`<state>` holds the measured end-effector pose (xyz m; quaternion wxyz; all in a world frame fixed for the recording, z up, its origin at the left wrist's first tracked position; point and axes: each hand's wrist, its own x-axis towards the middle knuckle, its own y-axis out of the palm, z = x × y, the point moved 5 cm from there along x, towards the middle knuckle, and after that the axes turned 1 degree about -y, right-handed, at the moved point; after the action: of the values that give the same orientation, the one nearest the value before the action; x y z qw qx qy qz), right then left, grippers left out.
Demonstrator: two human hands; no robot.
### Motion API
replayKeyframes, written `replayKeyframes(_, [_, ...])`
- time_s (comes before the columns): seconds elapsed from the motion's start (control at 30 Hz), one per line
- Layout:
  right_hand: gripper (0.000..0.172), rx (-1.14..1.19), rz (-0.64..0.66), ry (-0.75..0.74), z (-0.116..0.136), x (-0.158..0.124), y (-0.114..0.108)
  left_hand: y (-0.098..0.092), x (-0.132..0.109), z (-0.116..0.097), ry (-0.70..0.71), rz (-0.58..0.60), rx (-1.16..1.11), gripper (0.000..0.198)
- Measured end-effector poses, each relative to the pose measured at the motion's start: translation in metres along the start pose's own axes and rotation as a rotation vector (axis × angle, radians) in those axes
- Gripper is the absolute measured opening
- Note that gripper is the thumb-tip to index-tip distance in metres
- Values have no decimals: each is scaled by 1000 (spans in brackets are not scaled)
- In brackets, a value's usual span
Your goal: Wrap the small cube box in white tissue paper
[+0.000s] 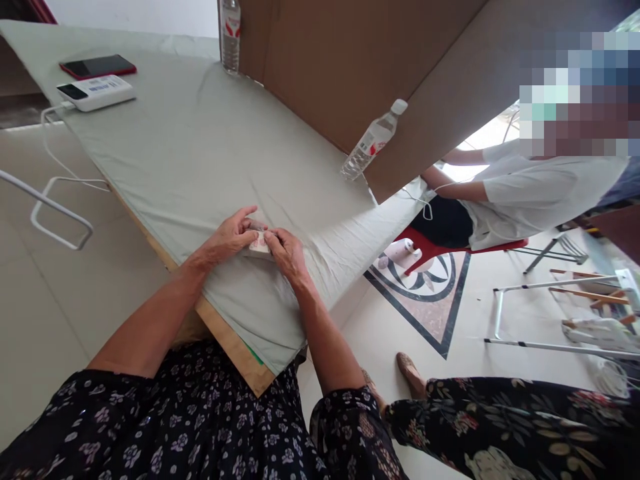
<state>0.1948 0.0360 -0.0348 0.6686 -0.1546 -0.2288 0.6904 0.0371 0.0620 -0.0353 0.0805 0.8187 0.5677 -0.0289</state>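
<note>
My left hand [230, 237] and my right hand [287, 252] meet over the near part of the table. Between them is a small pale box-shaped pack [259, 248] with faint reddish print on top. Both thumbs press on its upper face, and the fingers of my right hand curl around its right side. On the left, my thumb and fingers close on the pack while the index finger stretches out beyond it. The underside of the pack is hidden, and its exact kind is too small to make out.
A pale green cloth [190, 147] covers the table. A water bottle [373, 143] and another bottle [231, 40] stand by a brown cardboard panel [320, 73]. A phone [100, 66] and a white power bank [97, 93] lie at far left. A person [540, 193] sits at right.
</note>
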Motion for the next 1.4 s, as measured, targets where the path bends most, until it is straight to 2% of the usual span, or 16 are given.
replayKeyframes(0.17, [35,-104,-56,-42,2,-1,-1,2,1,1,18,7,22,101])
replayKeyframes(0.3, [40,92,-97,-22,-4,12,-6,0,2,1,20,32,-4,103])
replayKeyframes(0.4, [43,228,-57,30,-9,28,-8,-1,4,3,31,47,21,103])
replayKeyframes(0.53, [49,256,45,102,-9,42,-2,-3,7,5,48,25,57,105])
replayKeyframes(0.7, [36,298,86,81,2,43,9,-2,6,4,59,7,61,104])
replayKeyframes(0.8, [27,365,43,75,2,42,11,0,4,2,82,13,53,103])
replayKeyframes(0.9, [25,404,-1,76,-1,43,11,-1,3,1,88,-28,82,103])
replayKeyframes(0.97, [26,401,-15,79,-3,43,11,-3,4,1,89,-68,115,100])
replayKeyframes(1.13, [28,418,-11,93,-4,43,12,-8,5,-1,92,-109,194,77])
replayKeyframes(1.27, [29,455,25,101,-1,42,12,-8,4,-2,100,-99,219,73])
replayKeyframes(1.4, [28,444,53,85,2,39,10,-6,2,-4,113,-40,190,69])
